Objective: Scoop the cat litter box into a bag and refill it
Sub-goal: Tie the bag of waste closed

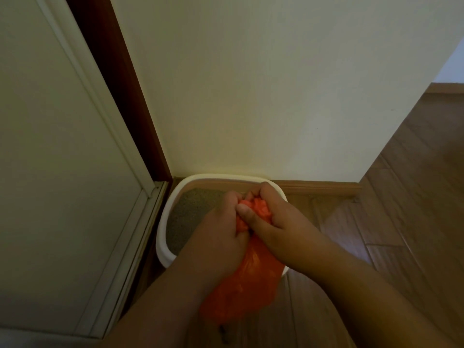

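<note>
orange bag (241, 285), bunched neck gripped by left hand (223, 222) and right hand (273, 217), fists pressed together, body hanging over near right rim of white litter box (163, 222). grey litter (190, 214) inside; box on wooden floor (401, 197), against wall (251, 96), in corner beside door (50, 146).

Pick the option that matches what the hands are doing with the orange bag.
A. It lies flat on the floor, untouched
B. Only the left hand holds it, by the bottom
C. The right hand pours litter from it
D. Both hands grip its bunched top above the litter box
D: the left hand and the right hand both clutch the gathered top of the orange bag, which hangs over the white litter box.
</note>
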`<state>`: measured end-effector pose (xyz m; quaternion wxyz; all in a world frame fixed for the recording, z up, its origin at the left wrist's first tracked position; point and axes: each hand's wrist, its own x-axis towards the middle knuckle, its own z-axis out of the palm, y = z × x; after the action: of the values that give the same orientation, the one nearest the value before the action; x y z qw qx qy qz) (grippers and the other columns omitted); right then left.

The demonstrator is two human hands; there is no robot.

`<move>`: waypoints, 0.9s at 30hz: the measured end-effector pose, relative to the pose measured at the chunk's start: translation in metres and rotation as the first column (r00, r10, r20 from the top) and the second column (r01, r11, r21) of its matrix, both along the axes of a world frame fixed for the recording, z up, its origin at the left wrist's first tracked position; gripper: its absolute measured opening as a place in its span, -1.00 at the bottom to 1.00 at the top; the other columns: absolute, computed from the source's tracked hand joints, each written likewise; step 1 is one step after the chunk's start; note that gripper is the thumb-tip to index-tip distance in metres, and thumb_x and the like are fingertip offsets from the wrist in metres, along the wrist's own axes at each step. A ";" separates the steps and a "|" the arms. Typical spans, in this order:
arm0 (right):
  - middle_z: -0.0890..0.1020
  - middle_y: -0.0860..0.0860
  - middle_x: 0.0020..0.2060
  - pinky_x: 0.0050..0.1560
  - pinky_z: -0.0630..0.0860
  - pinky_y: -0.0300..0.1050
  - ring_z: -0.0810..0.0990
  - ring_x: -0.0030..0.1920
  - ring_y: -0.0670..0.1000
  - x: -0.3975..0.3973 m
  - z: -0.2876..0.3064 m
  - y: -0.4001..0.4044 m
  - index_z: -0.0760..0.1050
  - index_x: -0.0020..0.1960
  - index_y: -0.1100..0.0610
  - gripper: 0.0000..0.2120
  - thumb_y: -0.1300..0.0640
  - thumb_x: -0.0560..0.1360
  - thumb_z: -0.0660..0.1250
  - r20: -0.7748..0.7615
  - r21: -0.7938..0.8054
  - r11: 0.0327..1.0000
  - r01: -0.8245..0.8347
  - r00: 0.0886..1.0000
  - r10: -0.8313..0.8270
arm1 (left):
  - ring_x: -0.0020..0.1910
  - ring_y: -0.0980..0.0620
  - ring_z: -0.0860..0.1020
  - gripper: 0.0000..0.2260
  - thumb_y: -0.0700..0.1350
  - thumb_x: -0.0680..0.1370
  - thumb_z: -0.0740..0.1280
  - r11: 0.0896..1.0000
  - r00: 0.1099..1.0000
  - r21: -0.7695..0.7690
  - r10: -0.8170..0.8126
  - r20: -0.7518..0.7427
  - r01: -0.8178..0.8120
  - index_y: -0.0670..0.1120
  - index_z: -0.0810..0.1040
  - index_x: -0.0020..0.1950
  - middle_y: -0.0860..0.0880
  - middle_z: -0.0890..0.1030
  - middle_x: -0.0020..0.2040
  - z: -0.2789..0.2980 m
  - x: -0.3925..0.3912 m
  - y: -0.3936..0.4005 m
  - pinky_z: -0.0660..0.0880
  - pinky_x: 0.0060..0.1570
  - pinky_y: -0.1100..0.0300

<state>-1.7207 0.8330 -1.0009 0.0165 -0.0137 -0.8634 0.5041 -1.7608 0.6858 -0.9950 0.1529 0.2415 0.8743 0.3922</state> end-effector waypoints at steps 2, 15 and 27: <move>0.59 -0.12 -0.09 -0.23 0.48 -0.39 0.59 -0.13 -0.19 -0.002 -0.001 -0.001 0.41 0.09 -0.11 -0.84 -0.16 0.61 0.23 -0.043 0.104 0.995 0.010 0.999 -0.006 | 0.13 -0.10 0.59 -0.59 -0.18 0.61 0.33 1.000 1.000 0.000 0.013 0.002 -0.013 -0.10 0.30 0.43 -0.10 0.58 0.18 0.001 0.001 0.001 0.56 0.14 -0.09; 0.63 -0.05 -0.14 -0.31 0.56 -0.27 0.62 -0.20 -0.15 0.001 0.002 0.007 0.39 0.13 -0.10 -0.93 -0.04 0.67 0.20 -0.040 -0.040 0.999 0.016 0.999 -0.017 | 0.20 0.21 0.47 -0.42 0.00 0.54 0.45 0.994 0.997 0.105 -0.040 0.065 0.034 0.19 0.24 0.47 0.14 0.41 0.29 -0.001 0.003 -0.008 0.54 0.13 0.21; 0.62 -0.27 -0.12 -0.16 0.60 -0.27 0.64 -0.09 -0.22 0.001 -0.006 -0.009 0.49 0.14 -0.09 -0.88 0.08 0.68 0.21 0.018 -0.290 0.955 0.069 0.998 -0.067 | 0.06 0.21 0.55 -0.26 -0.04 0.54 0.43 0.999 0.998 0.036 -0.015 0.054 0.013 0.39 -0.03 0.42 0.13 0.51 0.19 -0.028 0.002 -0.002 0.58 0.03 0.16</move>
<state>-1.7198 0.8239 -1.0068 0.0280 -0.0477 -0.7792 0.6243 -1.7593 0.6840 -1.0231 0.1751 0.2395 0.8609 0.4133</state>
